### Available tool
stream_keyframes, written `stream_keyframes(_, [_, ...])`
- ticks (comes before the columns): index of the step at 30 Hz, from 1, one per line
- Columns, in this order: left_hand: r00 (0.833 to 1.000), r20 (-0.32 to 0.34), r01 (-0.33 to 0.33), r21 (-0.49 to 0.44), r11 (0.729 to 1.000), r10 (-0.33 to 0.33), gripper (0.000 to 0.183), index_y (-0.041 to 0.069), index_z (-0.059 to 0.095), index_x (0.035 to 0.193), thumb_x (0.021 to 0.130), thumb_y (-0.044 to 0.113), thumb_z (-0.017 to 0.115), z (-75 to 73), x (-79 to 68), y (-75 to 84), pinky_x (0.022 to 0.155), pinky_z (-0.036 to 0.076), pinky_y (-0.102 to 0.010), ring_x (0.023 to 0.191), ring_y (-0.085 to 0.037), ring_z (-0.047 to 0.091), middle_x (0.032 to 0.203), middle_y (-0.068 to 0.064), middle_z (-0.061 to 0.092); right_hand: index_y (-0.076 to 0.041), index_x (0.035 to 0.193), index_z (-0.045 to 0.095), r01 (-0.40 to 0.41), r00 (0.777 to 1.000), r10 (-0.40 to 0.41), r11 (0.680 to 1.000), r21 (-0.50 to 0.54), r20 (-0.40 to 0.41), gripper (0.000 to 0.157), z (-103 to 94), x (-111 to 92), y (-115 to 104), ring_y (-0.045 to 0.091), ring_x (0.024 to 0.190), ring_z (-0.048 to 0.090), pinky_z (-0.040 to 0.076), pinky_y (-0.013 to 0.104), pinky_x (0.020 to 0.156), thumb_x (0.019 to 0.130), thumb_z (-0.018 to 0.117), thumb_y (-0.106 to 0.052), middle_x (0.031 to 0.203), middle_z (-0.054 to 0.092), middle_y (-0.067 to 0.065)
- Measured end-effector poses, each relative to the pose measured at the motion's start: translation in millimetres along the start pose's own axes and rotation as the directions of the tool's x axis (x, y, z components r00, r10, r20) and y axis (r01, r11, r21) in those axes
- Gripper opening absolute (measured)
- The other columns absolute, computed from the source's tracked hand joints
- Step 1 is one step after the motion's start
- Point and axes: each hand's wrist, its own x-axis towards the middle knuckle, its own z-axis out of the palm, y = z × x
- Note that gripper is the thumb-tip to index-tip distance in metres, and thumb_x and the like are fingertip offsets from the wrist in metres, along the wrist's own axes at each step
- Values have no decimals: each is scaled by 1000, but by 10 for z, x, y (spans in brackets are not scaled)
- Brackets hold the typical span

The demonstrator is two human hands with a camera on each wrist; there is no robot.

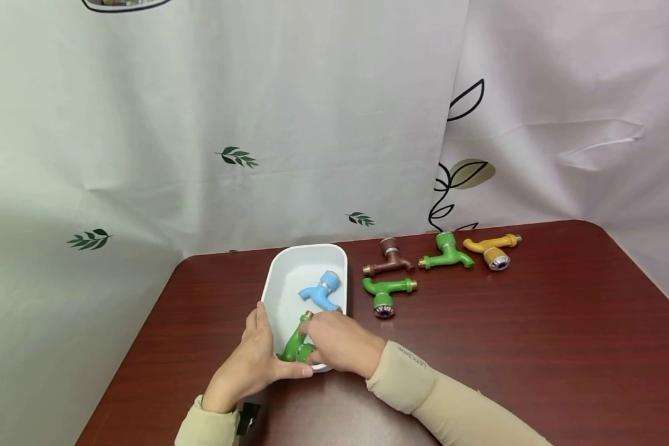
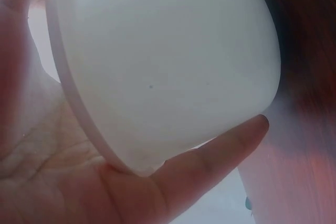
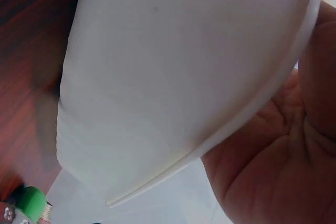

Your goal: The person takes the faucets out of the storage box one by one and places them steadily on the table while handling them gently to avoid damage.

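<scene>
A white plastic tray (image 1: 279, 291) stands near the table's left side. My left hand (image 1: 251, 359) holds its near left corner, with the thumb along the near end and the fingers along the left side. In the left wrist view, a straight finger (image 2: 215, 156) lies against the tray's outer wall (image 2: 173, 56). My right hand (image 1: 342, 341) reaches over the near right rim and grips a green tap (image 1: 295, 342) inside the tray, hiding part of it. Beyond that hand, a blue tap (image 1: 322, 291) lies in the tray. The right wrist view shows mostly the outer wall (image 3: 157, 66).
Right of the tray on the dark red table (image 1: 507, 359) lie a brown tap (image 1: 390, 257), a green tap (image 1: 448, 253) and a yellow tap (image 1: 493, 249). Another green tap (image 1: 386, 294) lies nearer. A pale curtain (image 1: 312, 124) hangs behind the table.
</scene>
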Motion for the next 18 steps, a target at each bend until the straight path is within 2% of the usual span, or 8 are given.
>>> stream_keyframes(6, [1000, -1, -4, 8, 1000, 4, 154, -20, -8, 149, 62, 60, 90, 7, 3, -8, 108, 36, -57, 141, -55, 24, 156, -39, 8, -20, 87, 74, -6, 1000, 7, 999, 42, -11, 18, 14, 14, 6, 3, 64, 50, 43, 20, 59, 76, 87, -23, 72, 57, -14])
stream_keyframes(11, [1000, 3, -6, 10, 1000, 6, 154, -21, -8, 149, 62, 60, 90, 0, -1, -5, 109, 35, -57, 142, -56, 22, 156, -39, 7, -22, 86, 76, 13, 1000, -12, 998, 67, -26, 13, 20, 29, 16, 2, 63, 49, 41, 17, 59, 77, 85, -23, 68, 55, -17])
stream_keyframes(18, [1000, 4, -4, 9, 1000, 4, 154, -21, -8, 149, 62, 61, 90, 7, -1, -13, 109, 35, -57, 141, -56, 22, 156, -39, 7, -20, 80, 74, -9, 999, 10, 1000, 21, -51, 11, 63, 35, 5, 3, 57, 44, 40, 20, 54, 76, 84, -22, 59, 48, -15])
